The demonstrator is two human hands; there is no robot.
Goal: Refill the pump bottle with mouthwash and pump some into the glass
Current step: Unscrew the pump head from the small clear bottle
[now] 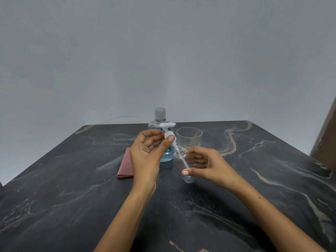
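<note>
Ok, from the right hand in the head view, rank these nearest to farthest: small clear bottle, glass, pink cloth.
1. Small clear bottle, in the right hand's grip.
2. Glass, just behind that hand.
3. Pink cloth, far side of the left hand.

A dark marble-patterned table [72, 179] fills the lower half of the view, its black surface crossed by pale grey and tan veins (the heaviest tan vein runs near its far right corner). Behind the table's far edge a plain grey-blue wall [163, 51] is seen, unbroken by any window or picture; the light on it is soft and even, slightly brighter toward the middle. A thin wire [118, 118] is seen against the wall just above the table's far left corner. To the right of the table, a brown upright surface [325, 135] with a worn, chipped edge is partly shown at the frame's border.
</note>
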